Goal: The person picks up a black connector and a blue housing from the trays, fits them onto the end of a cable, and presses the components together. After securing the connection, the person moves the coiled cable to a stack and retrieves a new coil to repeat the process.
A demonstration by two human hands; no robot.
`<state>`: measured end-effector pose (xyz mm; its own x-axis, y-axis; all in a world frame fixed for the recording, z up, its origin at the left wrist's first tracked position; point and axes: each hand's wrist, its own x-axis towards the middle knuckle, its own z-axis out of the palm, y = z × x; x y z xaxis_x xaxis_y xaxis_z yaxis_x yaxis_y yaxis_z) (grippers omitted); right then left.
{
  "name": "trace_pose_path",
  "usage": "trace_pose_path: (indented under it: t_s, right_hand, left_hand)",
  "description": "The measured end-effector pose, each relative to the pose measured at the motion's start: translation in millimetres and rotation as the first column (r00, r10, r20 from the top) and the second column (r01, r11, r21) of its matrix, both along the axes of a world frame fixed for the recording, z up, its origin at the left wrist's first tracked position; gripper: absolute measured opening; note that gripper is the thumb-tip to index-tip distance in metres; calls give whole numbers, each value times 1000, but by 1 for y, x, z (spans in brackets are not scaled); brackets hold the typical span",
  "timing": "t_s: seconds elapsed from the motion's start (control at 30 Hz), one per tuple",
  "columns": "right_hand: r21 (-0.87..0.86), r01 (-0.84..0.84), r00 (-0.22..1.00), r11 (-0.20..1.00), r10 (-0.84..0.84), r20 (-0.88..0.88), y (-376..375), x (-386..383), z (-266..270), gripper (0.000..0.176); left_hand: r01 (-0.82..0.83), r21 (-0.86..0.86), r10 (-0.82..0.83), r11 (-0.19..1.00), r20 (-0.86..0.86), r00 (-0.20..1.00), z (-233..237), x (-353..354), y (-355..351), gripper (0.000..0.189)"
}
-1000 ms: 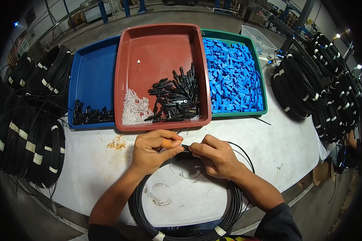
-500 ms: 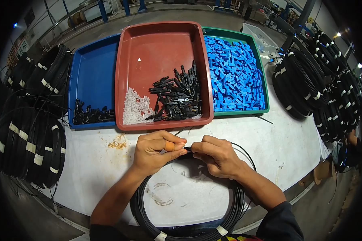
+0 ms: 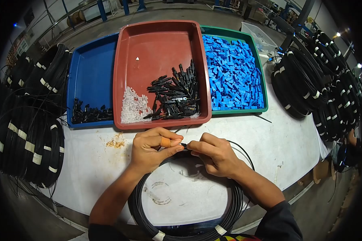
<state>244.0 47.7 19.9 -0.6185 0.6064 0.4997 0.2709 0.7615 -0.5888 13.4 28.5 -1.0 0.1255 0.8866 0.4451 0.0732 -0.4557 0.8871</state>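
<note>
Above the far side of a coil of black cable [image 3: 238, 201], both hands meet at a small black connector [image 3: 184, 146]. My left hand [image 3: 152, 148], with an orange wrap on one finger, pinches at its left end; a small pale bit shows at the fingertips. My right hand [image 3: 213, 154] is closed round the connector's right side and the cable end. The fingers hide most of the part. White tape bands the coil near its front.
Behind the hands stand a blue tray [image 3: 93, 72] with black parts, a red tray [image 3: 157, 44] with clear and black pieces, and a green tray [image 3: 264, 94] of blue clips. Black cable coils are stacked at left [image 3: 28, 148] and right [image 3: 299, 84].
The fingertips of my two hands are slightly farther apart, and more of the black connector shows between them. The whole view has shifted slightly.
</note>
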Motion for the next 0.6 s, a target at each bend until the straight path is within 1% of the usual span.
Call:
trace_pose_path:
  t_s: [0.03, 0.17, 0.37, 0.43, 0.47, 0.53, 0.57, 0.6]
  right_hand:
    - [3, -4, 1000, 1000, 4, -1, 0, 0, -1, 33]
    - [10, 1, 1000, 1000, -1, 23, 0, 1, 1, 31]
    - [37, 22, 1000, 999, -22, 7, 1, 1, 0, 29]
    - [89, 94, 995, 992, -97, 33, 0, 3, 2, 30]
    - [91, 92, 995, 992, -95, 34, 1, 3, -1, 30]
    - [95, 206, 969, 974, -190, -156, 6, 4, -16, 43]
    - [97, 199, 971, 975, -183, -156, 6, 4, -20, 43]
    - [45, 242, 949, 969, -226, -220, 6, 3, -23, 44]
  left_hand:
    - [4, 2, -4, 1000, -21, 1000, 0, -1, 0, 16]
    - [3, 13, -3, 1000, -23, 1000, 0, -1, 0, 16]
    - [-1, -3, 0, 1000, -17, 1000, -3, 0, 2, 17]
    - [18, -47, -11, 999, 144, 990, -7, 1, 3, 18]
    - [16, -45, -10, 999, 145, 989, -8, 1, 4, 18]
    - [62, -117, -18, 991, 350, 937, -10, -1, 4, 21]
    - [56, -114, -13, 992, 350, 937, -8, -2, 2, 21]
    - [66, -176, -4, 982, 333, 943, -5, -2, 0, 23]
